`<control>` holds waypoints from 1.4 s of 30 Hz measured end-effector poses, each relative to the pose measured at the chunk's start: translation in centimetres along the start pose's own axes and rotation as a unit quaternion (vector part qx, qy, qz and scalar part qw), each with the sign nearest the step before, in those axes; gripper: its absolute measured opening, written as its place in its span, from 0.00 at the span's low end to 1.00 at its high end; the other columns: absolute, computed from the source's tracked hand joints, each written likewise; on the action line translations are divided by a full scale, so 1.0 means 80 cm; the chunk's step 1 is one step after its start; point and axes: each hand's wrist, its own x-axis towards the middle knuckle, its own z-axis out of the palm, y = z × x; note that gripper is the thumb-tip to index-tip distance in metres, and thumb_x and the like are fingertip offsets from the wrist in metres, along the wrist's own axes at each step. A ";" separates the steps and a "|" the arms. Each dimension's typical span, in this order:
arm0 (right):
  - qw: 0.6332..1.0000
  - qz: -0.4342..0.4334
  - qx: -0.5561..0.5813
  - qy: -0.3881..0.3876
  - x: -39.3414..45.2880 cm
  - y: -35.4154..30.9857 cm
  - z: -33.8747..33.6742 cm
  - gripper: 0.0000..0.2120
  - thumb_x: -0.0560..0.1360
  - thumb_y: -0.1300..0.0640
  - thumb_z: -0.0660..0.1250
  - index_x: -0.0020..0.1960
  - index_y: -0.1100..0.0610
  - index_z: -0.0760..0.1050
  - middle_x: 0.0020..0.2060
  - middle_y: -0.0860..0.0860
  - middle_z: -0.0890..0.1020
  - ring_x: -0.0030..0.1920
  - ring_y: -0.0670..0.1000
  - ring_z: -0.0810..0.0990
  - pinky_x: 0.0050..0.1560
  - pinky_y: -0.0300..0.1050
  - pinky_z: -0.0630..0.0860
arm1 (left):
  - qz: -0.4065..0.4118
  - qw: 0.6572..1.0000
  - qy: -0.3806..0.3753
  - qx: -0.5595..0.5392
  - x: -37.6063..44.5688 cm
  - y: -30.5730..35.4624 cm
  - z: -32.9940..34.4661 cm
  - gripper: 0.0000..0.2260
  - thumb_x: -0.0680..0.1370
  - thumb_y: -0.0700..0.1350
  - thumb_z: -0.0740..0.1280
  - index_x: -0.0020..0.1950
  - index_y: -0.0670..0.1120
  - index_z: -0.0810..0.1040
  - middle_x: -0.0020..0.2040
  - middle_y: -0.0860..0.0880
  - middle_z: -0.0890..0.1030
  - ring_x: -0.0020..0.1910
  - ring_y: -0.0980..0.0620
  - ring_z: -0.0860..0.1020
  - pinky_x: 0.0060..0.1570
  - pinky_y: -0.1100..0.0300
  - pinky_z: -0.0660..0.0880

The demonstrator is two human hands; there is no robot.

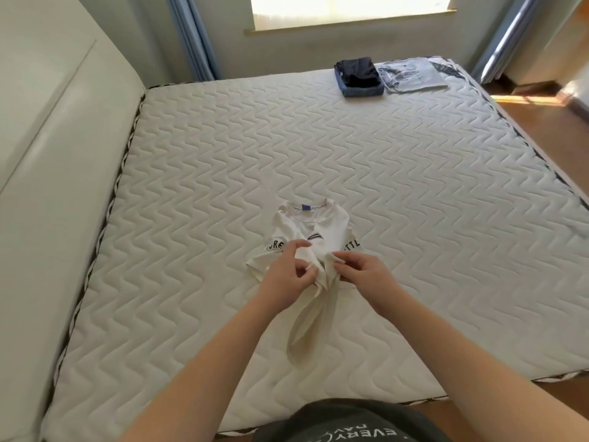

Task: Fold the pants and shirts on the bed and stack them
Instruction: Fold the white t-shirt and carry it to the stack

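Observation:
A cream-white shirt (322,228) with black lettering and a blue neck label lies bunched near the middle of the quilted mattress (414,193), collar pointing away from me. My left hand (287,275) pinches a fold of its fabric near the chest print. My right hand (363,274) pinches the cloth just beside it. A strip of the shirt hangs down between my wrists toward me. At the far edge of the bed sit folded dark pants (358,76) and, to their right, folded light shirts (411,74).
A padded white headboard (47,154) runs along the left side. A window with blue curtains (194,36) stands behind the bed. Wooden floor (548,122) shows on the right. A bit of pale cloth (581,223) lies at the mattress's right edge.

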 end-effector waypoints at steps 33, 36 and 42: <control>0.936 0.137 0.304 0.112 0.002 -0.019 0.062 0.08 0.83 0.58 0.59 0.57 0.54 0.76 0.48 0.52 0.82 0.49 0.48 0.81 0.47 0.43 0.74 | -0.075 0.993 -0.012 -0.091 0.039 0.056 -0.005 0.04 0.73 0.45 0.72 0.44 0.48 0.87 0.37 0.50 0.85 0.39 0.53 0.80 0.40 0.62 0.76; 0.927 0.141 0.332 0.107 0.003 -0.013 0.050 0.05 0.83 0.61 0.59 0.55 0.57 0.73 0.43 0.53 0.84 0.42 0.49 0.84 0.45 0.46 0.78 | -0.047 0.996 0.041 -0.061 0.053 0.052 -0.019 0.05 0.75 0.44 0.72 0.48 0.46 0.87 0.38 0.52 0.83 0.40 0.47 0.78 0.37 0.64 0.75; 0.957 0.219 0.103 0.159 -0.013 0.007 -0.032 0.08 0.81 0.64 0.58 0.52 0.56 0.75 0.33 0.53 0.75 0.28 0.48 0.74 0.27 0.38 0.77 | -0.041 0.990 0.055 0.127 0.086 0.024 -0.070 0.05 0.80 0.45 0.65 0.47 0.44 0.76 0.48 0.41 0.74 0.49 0.38 0.77 0.50 0.53 0.73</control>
